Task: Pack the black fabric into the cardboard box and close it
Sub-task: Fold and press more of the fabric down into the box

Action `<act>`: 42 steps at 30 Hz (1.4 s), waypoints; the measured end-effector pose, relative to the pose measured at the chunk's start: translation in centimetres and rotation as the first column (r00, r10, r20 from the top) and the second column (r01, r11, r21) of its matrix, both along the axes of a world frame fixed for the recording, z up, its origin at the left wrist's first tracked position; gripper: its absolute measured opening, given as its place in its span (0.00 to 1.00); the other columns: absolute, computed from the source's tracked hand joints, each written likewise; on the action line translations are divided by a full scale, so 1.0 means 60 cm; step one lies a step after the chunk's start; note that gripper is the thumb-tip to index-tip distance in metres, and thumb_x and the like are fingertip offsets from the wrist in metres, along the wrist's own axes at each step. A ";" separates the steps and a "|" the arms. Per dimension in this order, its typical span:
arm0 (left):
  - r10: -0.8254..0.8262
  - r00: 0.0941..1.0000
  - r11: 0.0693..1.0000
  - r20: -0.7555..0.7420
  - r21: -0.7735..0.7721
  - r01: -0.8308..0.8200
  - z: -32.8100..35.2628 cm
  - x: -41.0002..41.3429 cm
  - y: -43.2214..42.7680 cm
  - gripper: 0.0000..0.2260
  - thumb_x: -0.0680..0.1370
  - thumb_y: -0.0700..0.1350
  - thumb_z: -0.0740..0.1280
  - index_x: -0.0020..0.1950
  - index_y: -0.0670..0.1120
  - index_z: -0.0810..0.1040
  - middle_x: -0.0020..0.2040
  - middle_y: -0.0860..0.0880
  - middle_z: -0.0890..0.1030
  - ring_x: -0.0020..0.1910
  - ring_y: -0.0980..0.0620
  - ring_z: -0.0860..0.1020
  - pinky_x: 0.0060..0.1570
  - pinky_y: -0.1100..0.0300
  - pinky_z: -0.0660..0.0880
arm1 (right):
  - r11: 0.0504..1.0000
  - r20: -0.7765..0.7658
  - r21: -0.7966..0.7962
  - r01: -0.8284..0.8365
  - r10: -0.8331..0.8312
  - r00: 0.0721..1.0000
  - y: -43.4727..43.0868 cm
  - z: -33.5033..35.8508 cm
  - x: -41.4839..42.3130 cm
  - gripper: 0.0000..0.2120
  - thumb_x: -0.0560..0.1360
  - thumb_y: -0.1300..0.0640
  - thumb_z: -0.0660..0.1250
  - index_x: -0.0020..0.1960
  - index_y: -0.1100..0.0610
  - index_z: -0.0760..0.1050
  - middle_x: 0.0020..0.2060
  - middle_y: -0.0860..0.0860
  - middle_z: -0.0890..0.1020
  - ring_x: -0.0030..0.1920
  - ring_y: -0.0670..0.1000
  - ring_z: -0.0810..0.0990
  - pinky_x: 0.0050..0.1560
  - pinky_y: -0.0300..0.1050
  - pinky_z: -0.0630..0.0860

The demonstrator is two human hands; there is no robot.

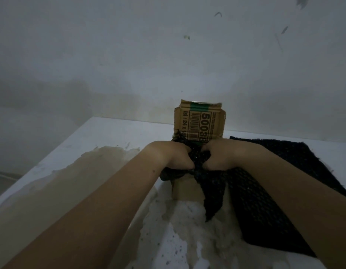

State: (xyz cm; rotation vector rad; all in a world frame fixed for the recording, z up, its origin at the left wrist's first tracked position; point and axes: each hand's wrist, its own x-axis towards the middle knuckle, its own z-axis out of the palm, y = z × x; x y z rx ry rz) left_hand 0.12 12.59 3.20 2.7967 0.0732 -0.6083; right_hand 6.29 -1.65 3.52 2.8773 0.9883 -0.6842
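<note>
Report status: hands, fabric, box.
Both hands, left and right, bunching black fabric into cardboard box. Flap upright. Much fabric trails outside.

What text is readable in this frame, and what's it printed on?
"5003", cut off by the right hand: upright flap of the cardboard box, printed sideways.
"Isi : 24 x 1", rest hidden by the black fabric: same flap, along its left edge.
Barcode digits and fine print on the flap: too small to read.
Nothing else carries text.

Matt brown printed cardboard box [200, 123]; coarse, open-knit black fabric [253, 199], matt; white table [114, 131] smooth far, stained, peeling rough near
</note>
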 end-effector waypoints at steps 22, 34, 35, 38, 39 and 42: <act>0.019 0.998 0.999 0.060 -0.033 -0.017 -0.020 -0.006 -0.005 0.26 0.79 0.58 0.60 0.75 0.49 0.67 0.70 0.45 0.72 0.64 0.46 0.73 0.61 0.56 0.71 | 0.950 0.407 -0.215 -0.228 0.299 0.863 -0.050 -0.008 -0.078 0.23 0.66 0.37 0.69 0.51 0.52 0.74 0.51 0.50 0.75 0.54 0.55 0.69 0.50 0.47 0.63; 0.009 0.998 0.999 0.069 -0.045 -0.006 -0.020 -0.005 -0.011 0.25 0.80 0.58 0.59 0.75 0.49 0.66 0.69 0.44 0.73 0.63 0.46 0.73 0.53 0.60 0.68 | 0.947 0.517 -0.225 -0.228 0.315 0.796 -0.066 -0.023 -0.060 0.35 0.63 0.39 0.71 0.66 0.51 0.71 0.66 0.49 0.70 0.59 0.56 0.69 0.57 0.50 0.67; 0.008 0.997 0.999 0.071 -0.048 -0.005 -0.021 -0.005 -0.011 0.24 0.80 0.57 0.59 0.75 0.49 0.67 0.68 0.44 0.74 0.62 0.47 0.74 0.53 0.60 0.68 | 0.947 0.493 -0.249 -0.202 0.304 0.815 -0.058 -0.025 -0.057 0.36 0.62 0.41 0.73 0.66 0.53 0.70 0.64 0.50 0.71 0.58 0.57 0.70 0.57 0.50 0.67; 0.020 0.996 0.997 0.082 -0.073 -0.014 -0.027 -0.006 -0.007 0.22 0.80 0.55 0.60 0.72 0.49 0.70 0.65 0.45 0.76 0.54 0.50 0.74 0.51 0.59 0.69 | 0.946 0.428 -0.294 -0.137 0.259 0.866 -0.025 -0.022 -0.043 0.37 0.60 0.44 0.77 0.65 0.53 0.68 0.58 0.51 0.74 0.57 0.57 0.73 0.58 0.51 0.68; 0.027 0.996 0.996 0.089 -0.083 -0.019 -0.030 -0.006 -0.005 0.20 0.80 0.55 0.61 0.70 0.49 0.72 0.63 0.45 0.77 0.52 0.50 0.74 0.51 0.59 0.70 | 0.941 0.403 -0.314 -0.128 0.254 0.879 -0.016 -0.020 -0.040 0.37 0.60 0.44 0.77 0.65 0.53 0.68 0.58 0.51 0.75 0.57 0.56 0.74 0.59 0.52 0.68; 0.039 0.980 0.998 0.195 -0.060 -0.028 -0.044 -0.013 0.000 0.18 0.79 0.57 0.60 0.63 0.49 0.76 0.56 0.47 0.79 0.50 0.49 0.76 0.49 0.57 0.73 | 0.933 0.361 -0.336 -0.131 0.256 0.897 -0.007 -0.019 -0.036 0.38 0.62 0.45 0.77 0.66 0.54 0.65 0.59 0.52 0.74 0.58 0.55 0.74 0.58 0.51 0.69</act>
